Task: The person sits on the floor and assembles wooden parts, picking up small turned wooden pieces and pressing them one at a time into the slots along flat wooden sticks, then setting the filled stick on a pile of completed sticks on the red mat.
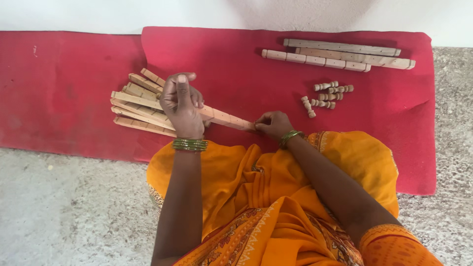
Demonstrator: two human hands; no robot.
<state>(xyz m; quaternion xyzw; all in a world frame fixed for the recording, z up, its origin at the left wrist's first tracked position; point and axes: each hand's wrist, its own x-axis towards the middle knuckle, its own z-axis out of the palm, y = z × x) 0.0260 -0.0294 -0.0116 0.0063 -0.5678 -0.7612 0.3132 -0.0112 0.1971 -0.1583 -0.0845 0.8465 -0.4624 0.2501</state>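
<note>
**Wooden slat held at both ends over the red mat**

A long wooden slat [224, 118] lies nearly level across the red mat [236, 64], its long axis running side to side with a slight downward slope toward the person's right. The left hand [181, 104] covers its left part, fingers [183, 91] curled over the wood and grasping it. The right hand [274, 124] pinches the slat's right tip, fingers clenched on that end. The slat sits just in front of the orange-draped lap [276, 197].

Left of the slat, and partly under the left hand, a fanned pile of similar slats [138, 106] spreads out on the mat, their far ends pointing away to the left. Beyond the slat's right end, a small cluster of turned wooden pegs [327, 96] lies on the mat, clear of both hands. Farther off past the pegs, three long notched wooden bars [340, 55] rest side by side near the mat's far edge. Green bangles [189, 144] ring both wrists. Speckled floor [64, 207] borders the mat.
</note>
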